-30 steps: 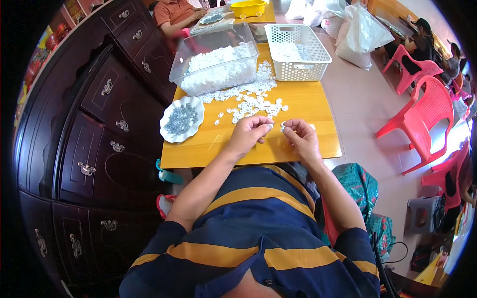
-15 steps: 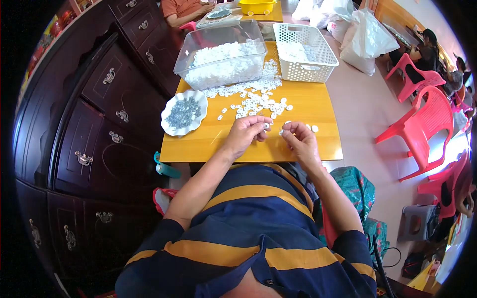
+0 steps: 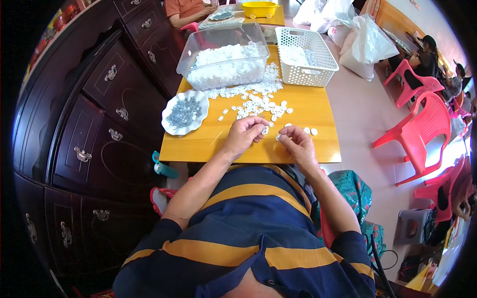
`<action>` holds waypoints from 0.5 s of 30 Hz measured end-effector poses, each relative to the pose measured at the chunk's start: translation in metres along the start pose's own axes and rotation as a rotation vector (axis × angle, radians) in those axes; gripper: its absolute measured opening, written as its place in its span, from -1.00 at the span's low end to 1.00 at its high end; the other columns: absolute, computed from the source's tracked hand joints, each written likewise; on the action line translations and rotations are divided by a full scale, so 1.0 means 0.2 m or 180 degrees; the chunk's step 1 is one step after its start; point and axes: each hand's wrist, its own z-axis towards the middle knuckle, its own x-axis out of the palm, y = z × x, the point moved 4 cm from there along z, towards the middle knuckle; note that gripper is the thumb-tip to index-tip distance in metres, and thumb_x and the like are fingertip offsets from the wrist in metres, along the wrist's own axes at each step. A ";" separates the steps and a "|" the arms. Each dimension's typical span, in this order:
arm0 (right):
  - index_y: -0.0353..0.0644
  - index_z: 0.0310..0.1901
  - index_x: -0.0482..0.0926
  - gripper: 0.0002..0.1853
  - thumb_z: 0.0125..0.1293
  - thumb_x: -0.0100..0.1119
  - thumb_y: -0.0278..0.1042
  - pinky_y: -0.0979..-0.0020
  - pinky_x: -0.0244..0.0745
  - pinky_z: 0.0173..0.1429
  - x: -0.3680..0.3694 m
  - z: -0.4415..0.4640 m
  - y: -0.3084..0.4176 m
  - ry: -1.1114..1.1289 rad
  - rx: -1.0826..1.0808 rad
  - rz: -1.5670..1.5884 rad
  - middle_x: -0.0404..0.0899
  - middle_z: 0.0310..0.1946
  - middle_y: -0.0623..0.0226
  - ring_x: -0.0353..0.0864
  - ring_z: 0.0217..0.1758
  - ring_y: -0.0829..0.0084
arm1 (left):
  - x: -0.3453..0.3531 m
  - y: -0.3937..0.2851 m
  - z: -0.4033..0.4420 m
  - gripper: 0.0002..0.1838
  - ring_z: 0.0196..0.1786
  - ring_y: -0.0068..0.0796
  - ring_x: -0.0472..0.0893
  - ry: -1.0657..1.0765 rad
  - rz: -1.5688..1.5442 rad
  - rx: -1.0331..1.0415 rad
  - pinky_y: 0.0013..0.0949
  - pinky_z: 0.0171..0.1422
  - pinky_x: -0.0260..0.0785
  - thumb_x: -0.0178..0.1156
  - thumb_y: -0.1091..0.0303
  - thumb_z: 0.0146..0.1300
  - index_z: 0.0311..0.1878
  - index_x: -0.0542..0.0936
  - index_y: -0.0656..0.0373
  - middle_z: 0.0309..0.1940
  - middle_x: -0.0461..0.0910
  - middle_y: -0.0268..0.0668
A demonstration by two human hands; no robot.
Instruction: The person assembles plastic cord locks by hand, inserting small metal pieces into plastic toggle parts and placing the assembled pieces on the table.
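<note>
Over the near part of the yellow wooden table (image 3: 198,149), my left hand (image 3: 244,135) pinches a small white plastic piece (image 3: 265,131) between thumb and forefinger. Close by on the right, my right hand (image 3: 299,143) also has its thumb and forefinger closed, with a small white bit (image 3: 279,137) at the tips. The two hands are slightly apart. Beyond them lies a scatter of white plastic pieces (image 3: 256,105), flat with holes. A few rounder white pieces (image 3: 313,131) sit beside my right hand. A scalloped white dish (image 3: 167,117) on the left holds many tiny greyish parts.
A clear plastic bin (image 3: 186,71) full of white pieces and a white perforated basket (image 3: 322,77) stand at the table's far side. Dark cabinets (image 3: 94,134) line the left. Red plastic chairs (image 3: 422,129) and white sacks (image 3: 367,44) are to the right. Other people sit farther off.
Both hands keep their pinch and stay close together; my right hand has shifted slightly left and down. The whole view has tilted a little.
</note>
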 end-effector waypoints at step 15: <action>-0.21 -0.09 0.60 -0.86 0.37 0.29 -0.41 0.66 0.36 -0.28 0.03 -0.01 0.00 0.0265 0.0156 -0.0062 0.55 -0.38 0.56 0.44 -0.39 0.75 | 0.05 -0.02 -0.03 -0.88 -0.37 -0.73 0.53 0.0204 0.0206 0.0199 -0.57 -0.24 0.45 0.16 0.44 0.42 -0.11 0.65 0.23 -0.36 0.61 -0.47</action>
